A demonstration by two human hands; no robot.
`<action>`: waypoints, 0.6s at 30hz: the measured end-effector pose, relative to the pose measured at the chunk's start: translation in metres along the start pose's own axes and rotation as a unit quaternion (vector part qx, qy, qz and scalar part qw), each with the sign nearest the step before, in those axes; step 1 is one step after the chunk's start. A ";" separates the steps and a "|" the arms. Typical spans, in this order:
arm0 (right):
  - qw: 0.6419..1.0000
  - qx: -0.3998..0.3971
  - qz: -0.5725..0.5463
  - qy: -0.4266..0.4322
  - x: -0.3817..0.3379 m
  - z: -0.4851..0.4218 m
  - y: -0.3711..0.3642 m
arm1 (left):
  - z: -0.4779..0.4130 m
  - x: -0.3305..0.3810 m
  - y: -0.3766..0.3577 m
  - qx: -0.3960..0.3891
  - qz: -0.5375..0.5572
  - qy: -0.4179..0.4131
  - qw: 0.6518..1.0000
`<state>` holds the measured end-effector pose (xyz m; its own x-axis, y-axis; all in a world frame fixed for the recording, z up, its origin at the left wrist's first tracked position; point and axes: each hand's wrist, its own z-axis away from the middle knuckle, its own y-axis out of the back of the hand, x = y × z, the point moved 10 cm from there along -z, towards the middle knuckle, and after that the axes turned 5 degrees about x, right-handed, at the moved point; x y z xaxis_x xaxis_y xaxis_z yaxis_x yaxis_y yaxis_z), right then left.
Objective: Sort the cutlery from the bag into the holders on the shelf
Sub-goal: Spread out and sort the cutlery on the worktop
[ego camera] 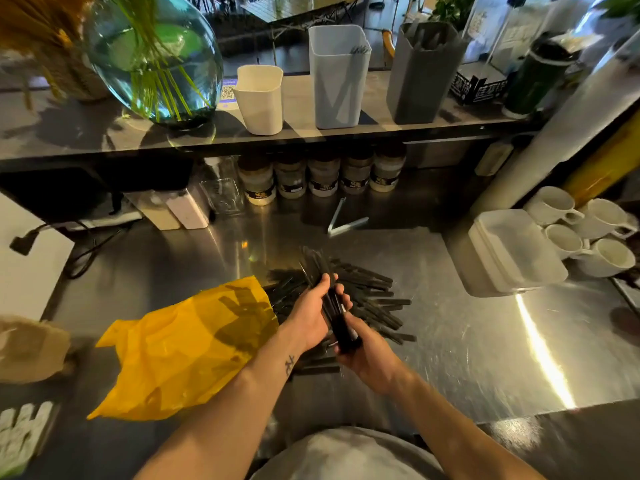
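Note:
A pile of black plastic cutlery (374, 299) lies on the steel counter beside a crumpled yellow bag (187, 348). My left hand (311, 313) grips a bundle of black cutlery (317, 263) that fans upward above the pile. My right hand (367, 355) holds the bundle's lower end. On the shelf above stand a cream holder (261, 98), a taller light grey holder (337, 77) with a few black pieces inside, and a dark grey holder (420, 74) with black pieces in it.
A round glass vase (156, 60) with green stems stands on the shelf's left. Jars (322, 174) line the space under the shelf. White tongs (343, 223) lie behind the pile. A lidded white box (516, 251) and white mugs (588, 230) sit at the right.

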<state>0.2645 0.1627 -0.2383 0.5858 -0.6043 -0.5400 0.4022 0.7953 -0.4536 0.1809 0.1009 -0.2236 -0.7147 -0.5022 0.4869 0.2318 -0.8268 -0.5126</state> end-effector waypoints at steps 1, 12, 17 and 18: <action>1.000 -0.004 0.014 0.009 -0.002 0.001 0.002 | 0.002 -0.001 -0.001 -0.007 -0.003 0.002 1.000; 0.997 -0.004 0.069 0.033 -0.005 0.011 0.009 | 0.018 -0.003 -0.007 -0.118 0.048 0.025 0.992; 0.995 0.007 0.089 0.051 -0.008 0.011 0.015 | 0.020 -0.003 -0.012 -0.140 0.002 0.024 0.990; 0.993 0.007 0.096 0.061 -0.010 0.012 0.016 | 0.020 -0.004 -0.013 -0.139 -0.023 0.023 0.990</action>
<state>0.2734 0.1817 -0.2320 0.5632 -0.4420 -0.6981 0.3017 0.8966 -0.3242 0.1938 0.1081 -0.2049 -0.7507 -0.4489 0.4848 0.0123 -0.7431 -0.6691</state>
